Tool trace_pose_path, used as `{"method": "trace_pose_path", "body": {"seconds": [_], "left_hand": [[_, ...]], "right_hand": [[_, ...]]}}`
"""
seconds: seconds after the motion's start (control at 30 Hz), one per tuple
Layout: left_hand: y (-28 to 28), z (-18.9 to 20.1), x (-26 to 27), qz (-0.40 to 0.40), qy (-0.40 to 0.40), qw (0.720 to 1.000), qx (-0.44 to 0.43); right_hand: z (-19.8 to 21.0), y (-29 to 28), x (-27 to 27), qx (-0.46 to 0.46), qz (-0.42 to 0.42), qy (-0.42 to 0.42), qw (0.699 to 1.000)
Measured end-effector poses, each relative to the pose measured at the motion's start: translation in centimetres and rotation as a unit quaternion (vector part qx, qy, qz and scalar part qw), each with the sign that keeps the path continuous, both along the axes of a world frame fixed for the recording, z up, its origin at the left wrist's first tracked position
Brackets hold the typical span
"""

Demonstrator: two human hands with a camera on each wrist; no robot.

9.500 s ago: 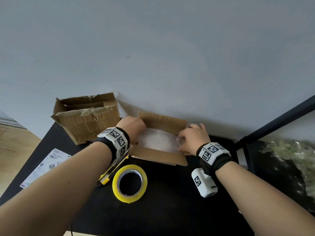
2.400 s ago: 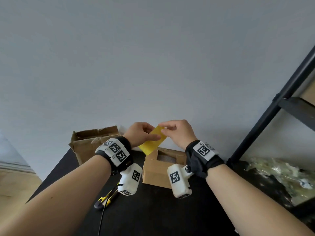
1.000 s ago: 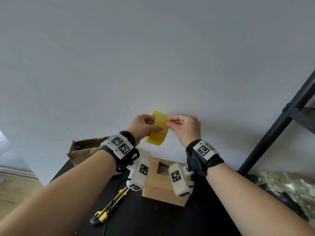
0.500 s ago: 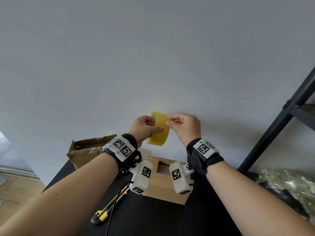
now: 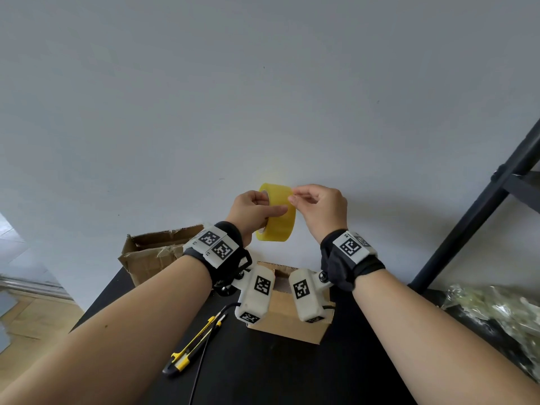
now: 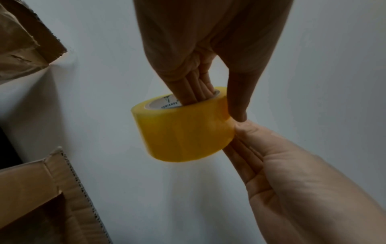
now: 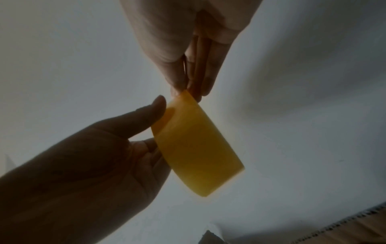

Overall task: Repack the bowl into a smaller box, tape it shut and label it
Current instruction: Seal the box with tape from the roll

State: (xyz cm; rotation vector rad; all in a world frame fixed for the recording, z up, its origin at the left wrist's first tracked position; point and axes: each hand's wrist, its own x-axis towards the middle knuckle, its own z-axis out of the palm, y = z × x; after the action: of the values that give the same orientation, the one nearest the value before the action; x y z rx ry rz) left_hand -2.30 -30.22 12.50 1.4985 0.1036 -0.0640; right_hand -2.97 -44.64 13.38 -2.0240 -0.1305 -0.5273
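Tape roll (image 5: 277, 213) held up between both hands, above small box (image 5: 287, 323).

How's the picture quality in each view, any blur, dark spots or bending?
Head view: bright and sharp, the shelf post bowed by the wide lens. Left wrist view: dim, tape roll slightly smeared, left hand shadowed. Right wrist view: darkest, left hand nearly a silhouette, tape soft-edged.

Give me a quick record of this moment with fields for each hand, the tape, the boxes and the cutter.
Left hand: holds the yellow roll of packing tape, fingers through its core
Right hand: pinches at the roll's upper edge
Tape: raised above the table, no strip visibly pulled out
Small brown cardboard box: on the black table, untaped
Larger torn cardboard box: back left, open
Yellow-and-black utility knife: lying on the table, untouched
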Motion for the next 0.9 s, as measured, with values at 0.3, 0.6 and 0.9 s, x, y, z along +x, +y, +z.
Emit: {"method": "trace_pose_path", "body": {"seconds": [0.3, 0.6, 0.9], "left_hand": [[0.1, -0.7, -0.4, 0.007, -0.008, 1.0, 0.023], [0.8, -0.8, -0.4, -0.002, -0.009, 0.999, 0.039], [0.6, -0.3, -0.2, 0.019, -0.026, 0.998, 0.063]], "right_hand": [[-1.0, 0.2, -0.3, -0.019, -0.013, 0.002, 1.0], [-0.9, 0.4, -0.2, -0.018, -0.004, 0.038, 0.999], [-0.3, 1.1, -0.4, -0.157, -0.003, 0.001, 0.988]]}}
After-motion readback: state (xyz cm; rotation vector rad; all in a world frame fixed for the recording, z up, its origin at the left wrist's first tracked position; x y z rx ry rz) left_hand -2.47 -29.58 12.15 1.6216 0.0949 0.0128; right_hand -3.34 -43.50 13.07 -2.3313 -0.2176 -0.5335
